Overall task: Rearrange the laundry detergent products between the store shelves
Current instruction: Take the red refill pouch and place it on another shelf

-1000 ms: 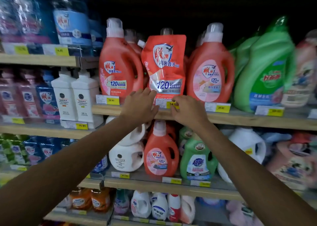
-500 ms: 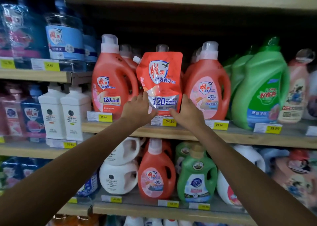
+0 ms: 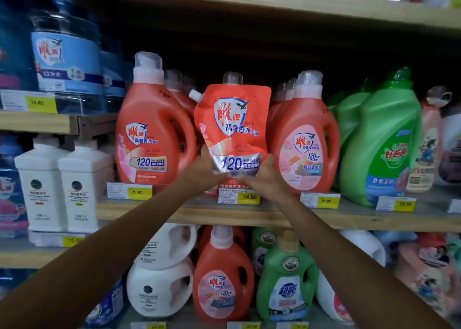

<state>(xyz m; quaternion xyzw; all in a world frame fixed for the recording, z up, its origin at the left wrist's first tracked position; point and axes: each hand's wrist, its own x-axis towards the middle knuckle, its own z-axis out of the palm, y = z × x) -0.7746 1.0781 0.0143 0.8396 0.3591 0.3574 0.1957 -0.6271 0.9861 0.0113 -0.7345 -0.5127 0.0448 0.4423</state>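
Observation:
A red detergent refill pouch [image 3: 233,126] with a white corner spout stands upright on the middle wooden shelf [image 3: 249,215], between two red jugs. My left hand [image 3: 203,170] grips the pouch's lower left edge. My right hand [image 3: 263,175] grips its lower right edge. Both hands cover the pouch's bottom. A red detergent jug [image 3: 152,134] stands to its left and another red jug [image 3: 305,141] to its right, with more red jugs behind them.
Green jugs [image 3: 381,141] fill the right of the same shelf. White bottles [image 3: 62,184] and blue packs [image 3: 67,61] sit on the left shelves. Below are white, red and green jugs [image 3: 287,278]. Price tags [image 3: 239,196] line the shelf edge. Another shelf board [image 3: 249,1] runs overhead.
Both hands rose from the shelf edge onto the pouch's lower sides and now grip it. The view has tilted up and moved closer.

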